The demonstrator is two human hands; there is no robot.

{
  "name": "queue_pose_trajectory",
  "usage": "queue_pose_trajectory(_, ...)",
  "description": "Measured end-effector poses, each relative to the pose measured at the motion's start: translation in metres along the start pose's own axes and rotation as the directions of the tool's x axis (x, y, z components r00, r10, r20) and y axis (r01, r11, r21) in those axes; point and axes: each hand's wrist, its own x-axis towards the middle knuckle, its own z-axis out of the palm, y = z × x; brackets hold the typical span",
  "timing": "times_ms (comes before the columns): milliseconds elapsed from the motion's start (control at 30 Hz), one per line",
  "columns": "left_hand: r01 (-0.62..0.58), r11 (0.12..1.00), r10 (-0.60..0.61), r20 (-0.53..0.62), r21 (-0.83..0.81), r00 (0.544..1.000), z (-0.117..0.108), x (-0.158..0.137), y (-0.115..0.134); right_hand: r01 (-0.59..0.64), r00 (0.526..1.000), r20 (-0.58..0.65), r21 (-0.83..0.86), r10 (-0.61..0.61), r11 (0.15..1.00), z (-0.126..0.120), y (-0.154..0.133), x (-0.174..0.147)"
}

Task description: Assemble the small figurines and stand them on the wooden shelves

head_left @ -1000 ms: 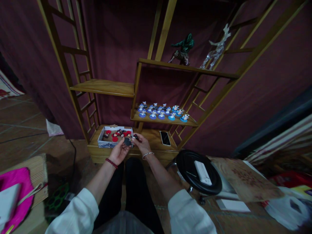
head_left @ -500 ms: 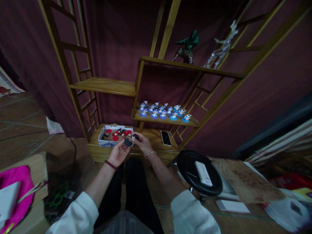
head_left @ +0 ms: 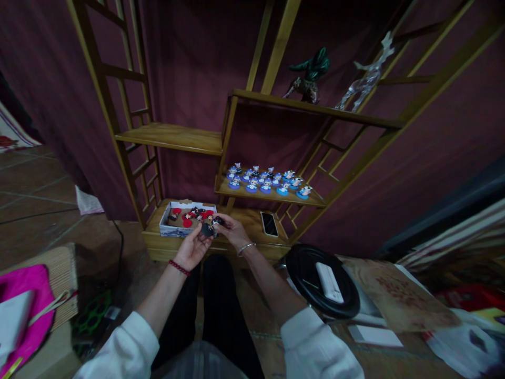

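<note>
Between the fingertips of both hands is a small dark figurine (head_left: 208,230) with a round blackish base; its details are too small to make out. My left hand (head_left: 192,251) is closed on the base side, a red bead bracelet at its wrist. From the other side my right hand (head_left: 233,231), with a silvery bangle, pinches the upper part. Just behind them, on the low shelf, stands an open cardboard box (head_left: 173,231) with several red-and-black figurines (head_left: 187,223) lying in it. Several purple-and-blue based figurines (head_left: 252,185) stand in rows on the middle shelf.
A phone (head_left: 269,223) lies on the low shelf (head_left: 246,223) to the right. Higher up stand a dark green statue (head_left: 311,76) and a clear deer figure (head_left: 366,79). A black stool (head_left: 298,263) carrying a white box (head_left: 330,282) is at my right.
The view has shifted slightly, moving the shelves a little to the right in the picture. Both hands keep their hold on the figurine, with hardly any movement.
</note>
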Motion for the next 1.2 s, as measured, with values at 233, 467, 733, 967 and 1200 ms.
queue_pose_trajectory(233,0.008,0.999,-0.009,0.016,0.034,1.0,0.0,-0.001,0.0,0.024,0.998,0.052,-0.021,-0.023,1.0,0.001,-0.003,0.002)
queue_pose_trajectory(467,0.01,1.0,-0.01,-0.016,0.005,1.0,0.0,-0.002,0.001,0.053,0.997,0.064,-0.109,-0.046,0.993,0.004,-0.01,0.002)
queue_pose_trajectory(733,0.012,1.0,-0.012,-0.006,0.011,1.0,0.005,-0.005,0.001,0.076,0.994,0.095,-0.159,-0.061,0.984,0.006,-0.009,0.001)
queue_pose_trajectory(967,0.015,0.999,-0.016,0.007,0.029,1.0,0.004,-0.005,0.0,0.103,0.991,0.102,-0.174,-0.086,0.979,0.008,-0.013,-0.002)
queue_pose_trajectory(1200,0.031,1.0,-0.031,-0.001,-0.006,1.0,0.004,-0.006,-0.001,0.138,0.988,0.099,-0.211,-0.119,0.968,0.008,-0.014,-0.002)
